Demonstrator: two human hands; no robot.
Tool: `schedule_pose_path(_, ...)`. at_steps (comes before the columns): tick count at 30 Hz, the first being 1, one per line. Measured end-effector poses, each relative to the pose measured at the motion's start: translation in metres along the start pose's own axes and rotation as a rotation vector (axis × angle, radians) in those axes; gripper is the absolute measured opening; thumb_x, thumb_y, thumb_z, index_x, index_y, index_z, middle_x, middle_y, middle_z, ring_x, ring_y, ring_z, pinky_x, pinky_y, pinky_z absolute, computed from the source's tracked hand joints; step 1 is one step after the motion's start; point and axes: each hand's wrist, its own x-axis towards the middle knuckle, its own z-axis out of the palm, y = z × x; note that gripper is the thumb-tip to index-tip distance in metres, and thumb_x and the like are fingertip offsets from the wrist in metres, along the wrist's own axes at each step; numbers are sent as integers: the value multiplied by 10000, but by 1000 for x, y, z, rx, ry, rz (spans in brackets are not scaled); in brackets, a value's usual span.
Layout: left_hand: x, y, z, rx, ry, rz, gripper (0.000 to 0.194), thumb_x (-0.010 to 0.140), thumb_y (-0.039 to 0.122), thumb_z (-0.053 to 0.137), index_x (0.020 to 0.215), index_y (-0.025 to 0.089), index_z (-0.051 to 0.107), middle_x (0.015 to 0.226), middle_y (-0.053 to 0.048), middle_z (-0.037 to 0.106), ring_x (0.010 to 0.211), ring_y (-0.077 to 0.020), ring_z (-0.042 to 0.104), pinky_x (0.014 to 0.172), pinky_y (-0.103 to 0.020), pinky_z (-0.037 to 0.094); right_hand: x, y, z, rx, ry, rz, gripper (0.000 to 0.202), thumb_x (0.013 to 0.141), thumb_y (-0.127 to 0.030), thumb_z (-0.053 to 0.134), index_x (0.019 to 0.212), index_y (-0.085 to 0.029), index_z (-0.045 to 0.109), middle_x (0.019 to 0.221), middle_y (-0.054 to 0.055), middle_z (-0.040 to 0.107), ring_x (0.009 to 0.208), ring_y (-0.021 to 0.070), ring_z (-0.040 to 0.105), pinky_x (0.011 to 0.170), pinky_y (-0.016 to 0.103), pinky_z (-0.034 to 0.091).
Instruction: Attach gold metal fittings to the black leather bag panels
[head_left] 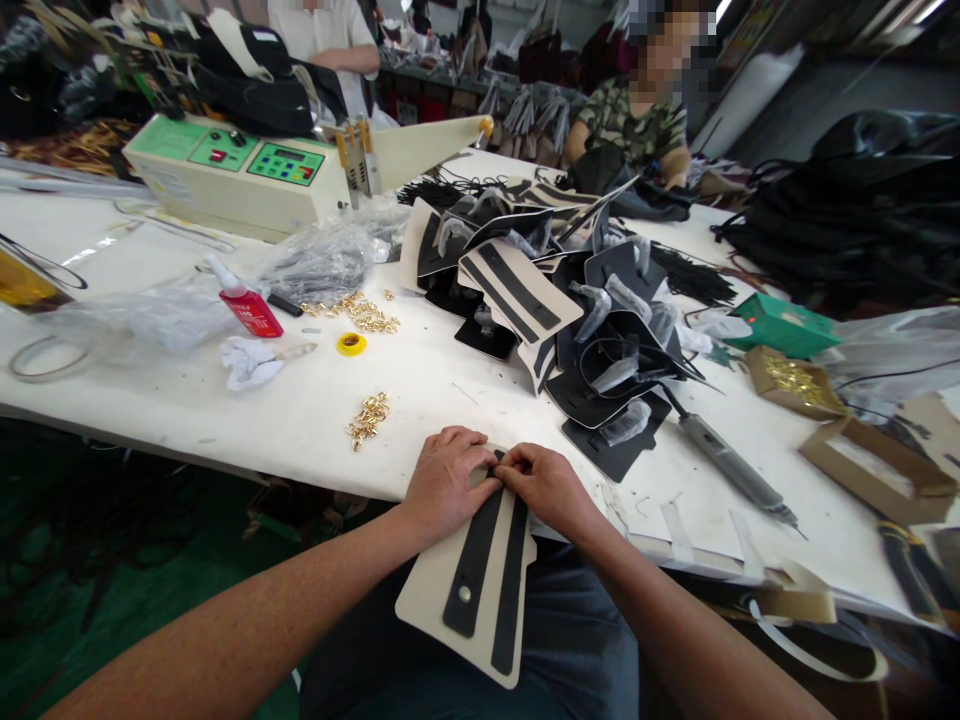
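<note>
Cream panel [427, 600] with 2 black straps, propped on lap against desk [315, 420] edge, pinched at top by left hand [446, 480] and right hand [547, 487], both closed on it. Likely light, stiff yet bendable; best gripped along edges. Gold fittings [367, 417] nearby.

I can't read any words here. The red bottle [247, 308] has a label and the machine [225, 175] has buttons, but the writing is too small and blurry.
</note>
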Motion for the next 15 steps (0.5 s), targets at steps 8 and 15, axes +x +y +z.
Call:
schedule_pose_path(8, 0, 0, 2, 23, -3, 3, 229, 845, 298, 841, 1054, 283, 747, 1262, -31, 709, 1235, -281, 579, 1016, -489, 478, 4, 2, -7, 77, -76, 0, 88, 826, -300, 726, 801, -218, 746, 711, -23, 679, 675, 160, 582, 606, 267, 371)
schedule_pose_path(15, 0, 1, 3, 49, -7, 3, 232, 834, 312, 852, 1042, 295, 751, 1272, -28, 717, 1244, -288, 582, 1009, -489, 488, -8, 8, 1, 83, 25, -54, 107, 871, -310, 691, 829, -232, 751, 796, -8, 711, 726, 168, 601, 651, 266, 409)
